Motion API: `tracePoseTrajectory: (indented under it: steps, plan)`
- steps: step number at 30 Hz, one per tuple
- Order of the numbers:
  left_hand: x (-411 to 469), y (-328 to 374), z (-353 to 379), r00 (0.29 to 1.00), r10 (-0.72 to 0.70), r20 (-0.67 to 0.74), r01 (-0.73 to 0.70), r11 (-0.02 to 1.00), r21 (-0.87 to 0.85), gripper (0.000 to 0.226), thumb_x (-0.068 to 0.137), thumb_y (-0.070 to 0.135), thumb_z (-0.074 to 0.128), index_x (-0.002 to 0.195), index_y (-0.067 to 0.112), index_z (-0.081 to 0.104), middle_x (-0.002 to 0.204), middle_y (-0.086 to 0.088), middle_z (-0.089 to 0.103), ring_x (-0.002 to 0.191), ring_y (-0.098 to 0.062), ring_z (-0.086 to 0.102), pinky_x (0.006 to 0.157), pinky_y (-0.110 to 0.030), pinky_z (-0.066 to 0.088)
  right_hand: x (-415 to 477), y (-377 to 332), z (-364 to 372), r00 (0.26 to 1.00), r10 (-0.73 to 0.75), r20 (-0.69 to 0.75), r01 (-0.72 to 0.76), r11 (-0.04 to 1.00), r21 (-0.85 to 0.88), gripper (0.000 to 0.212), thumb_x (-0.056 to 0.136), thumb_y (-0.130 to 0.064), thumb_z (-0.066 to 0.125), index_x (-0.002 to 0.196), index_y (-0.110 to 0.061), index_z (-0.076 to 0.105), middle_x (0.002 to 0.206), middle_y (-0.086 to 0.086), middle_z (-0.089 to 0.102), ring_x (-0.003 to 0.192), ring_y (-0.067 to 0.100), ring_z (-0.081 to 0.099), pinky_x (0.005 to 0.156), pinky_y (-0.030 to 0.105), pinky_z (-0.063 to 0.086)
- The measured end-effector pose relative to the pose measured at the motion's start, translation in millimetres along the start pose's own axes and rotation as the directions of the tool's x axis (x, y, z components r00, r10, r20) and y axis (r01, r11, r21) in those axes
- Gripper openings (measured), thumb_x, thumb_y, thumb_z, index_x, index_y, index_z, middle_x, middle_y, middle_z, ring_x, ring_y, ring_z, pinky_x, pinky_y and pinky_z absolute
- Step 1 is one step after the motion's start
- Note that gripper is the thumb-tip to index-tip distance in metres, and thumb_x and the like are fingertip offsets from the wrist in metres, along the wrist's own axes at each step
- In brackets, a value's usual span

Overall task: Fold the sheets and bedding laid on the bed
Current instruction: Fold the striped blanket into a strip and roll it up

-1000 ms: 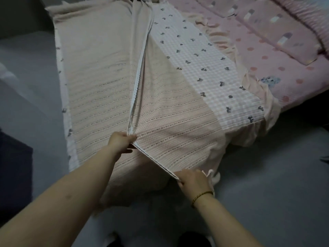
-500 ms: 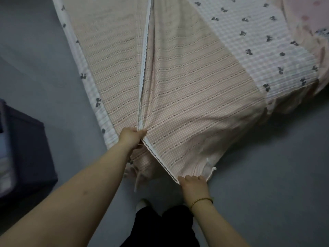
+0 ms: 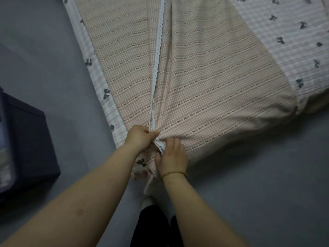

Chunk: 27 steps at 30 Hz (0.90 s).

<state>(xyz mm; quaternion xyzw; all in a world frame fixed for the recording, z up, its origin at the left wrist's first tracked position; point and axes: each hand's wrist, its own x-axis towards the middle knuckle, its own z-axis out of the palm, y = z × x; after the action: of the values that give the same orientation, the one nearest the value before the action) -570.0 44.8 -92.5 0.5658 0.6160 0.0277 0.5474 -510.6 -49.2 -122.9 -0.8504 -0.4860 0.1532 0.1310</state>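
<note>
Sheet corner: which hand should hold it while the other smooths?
Left, probably: the left hand grips the sheet at its lace edge; the right hand lies flatter beside it, freer to smooth.

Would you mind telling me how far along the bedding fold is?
Done: both long sides of the checked sheet are folded inward, meeting along the lace trim. In hand: the left hand grips the trim's near end, with the right hand against it. Left: the sheet lies stretched out lengthwise, so crosswise folds remain.
</note>
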Motion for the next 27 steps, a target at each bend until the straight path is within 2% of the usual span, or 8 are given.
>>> tracePoseTrajectory:
  steps: [8, 10, 12, 17, 19, 21, 23, 27]
  plan:
    - [-21, -20, -16, 0.999, 0.033, -0.001, -0.033, 0.999, 0.04, 0.047, 0.087, 0.016, 0.062, 0.044, 0.015, 0.043, 0.037, 0.008, 0.045, 0.038, -0.003, 0.043, 0.035, -0.01, 0.027, -24, -9, -2, 0.994, -0.095, 0.057, 0.098, 0.994, -0.041, 0.074, 0.02, -0.027, 0.091, 0.07, -0.018, 0.037, 0.051, -0.003, 0.052, 0.038, 0.012, 0.051, 0.031, 0.019, 0.023]
    - [-23, -30, -20, 0.999, 0.033, -0.006, -0.032, 0.996, 0.079, 0.048, 0.088, 0.016, 0.061, 0.044, 0.014, 0.041, 0.04, 0.005, 0.045, 0.041, -0.005, 0.042, 0.037, -0.012, 0.028, -24, -15, -5, 0.979, -0.126, 0.161, 0.142, 0.985, -0.097, 0.047, 0.054, -0.022, 0.086, 0.082, -0.011, 0.05, 0.075, 0.005, 0.061, 0.061, 0.017, 0.062, 0.044, 0.025, 0.028]
    - [-19, -35, -21, 0.999, 0.028, 0.026, -0.032, 0.987, 0.156, 0.048, 0.089, 0.017, 0.059, 0.045, 0.013, 0.039, 0.047, 0.0, 0.043, 0.046, -0.009, 0.039, 0.044, -0.018, 0.029, -20, -16, -4, 0.92, -0.084, 0.383, 0.102, 0.994, -0.026, 0.023, 0.094, -0.018, 0.049, 0.113, -0.005, 0.049, 0.117, 0.012, 0.052, 0.102, 0.021, 0.056, 0.066, 0.029, 0.031]
    - [-12, -24, -32, 0.996, 0.052, 0.074, -0.078, 0.907, 0.413, 0.044, 0.092, 0.02, 0.055, 0.053, 0.016, 0.034, 0.055, 0.002, 0.038, 0.051, -0.006, 0.034, 0.044, -0.014, 0.026, -12, -12, -16, 0.854, -0.105, 0.509, 0.082, 0.994, 0.068, 0.029, 0.095, -0.019, 0.041, 0.121, -0.007, 0.047, 0.127, 0.009, 0.047, 0.114, 0.02, 0.047, 0.071, 0.026, 0.026]
    - [-10, -15, -39, 0.991, 0.115, 0.064, -0.132, 0.861, 0.492, 0.029, 0.09, 0.023, 0.055, 0.062, 0.02, 0.045, 0.068, 0.004, 0.05, 0.061, -0.006, 0.045, 0.052, -0.016, 0.032, -9, -10, -25, 0.911, -0.1, 0.4, 0.066, 0.993, 0.097, 0.025, 0.092, -0.016, 0.041, 0.111, -0.006, 0.055, 0.115, 0.009, 0.054, 0.107, 0.017, 0.052, 0.071, 0.024, 0.03]
    - [-4, -4, -47, 0.951, 0.307, 0.032, -0.265, 0.761, 0.592, 0.011, 0.088, 0.021, 0.05, 0.078, 0.022, 0.055, 0.086, 0.002, 0.057, 0.077, -0.014, 0.056, 0.063, -0.023, 0.042, 2, -9, -36, 0.968, -0.095, 0.233, 0.068, 0.99, 0.123, 0.027, 0.089, -0.013, 0.039, 0.1, -0.008, 0.063, 0.101, 0.005, 0.059, 0.095, 0.015, 0.058, 0.07, 0.022, 0.036]
    - [12, 3, -60, 0.829, 0.548, 0.11, -0.457, 0.551, 0.699, 0.018, 0.082, 0.021, 0.045, 0.094, 0.018, 0.058, 0.088, -0.003, 0.064, 0.072, -0.021, 0.065, 0.056, -0.025, 0.049, 16, -15, -47, 0.946, -0.101, 0.309, 0.038, 0.979, 0.202, 0.032, 0.096, -0.013, 0.034, 0.118, -0.009, 0.056, 0.117, 0.006, 0.055, 0.109, 0.016, 0.052, 0.086, 0.022, 0.036]
    - [49, 33, -87, 0.708, 0.621, 0.336, -0.542, 0.172, 0.823, 0.05, 0.058, 0.014, 0.056, 0.107, 0.016, 0.048, 0.094, -0.015, 0.072, 0.072, -0.028, 0.071, 0.056, -0.035, 0.055, 59, -28, -76, 0.906, -0.158, 0.392, 0.027, 0.948, 0.319, 0.039, 0.099, -0.016, 0.033, 0.137, -0.017, 0.042, 0.136, 0.003, 0.047, 0.122, 0.017, 0.044, 0.098, 0.02, 0.031]
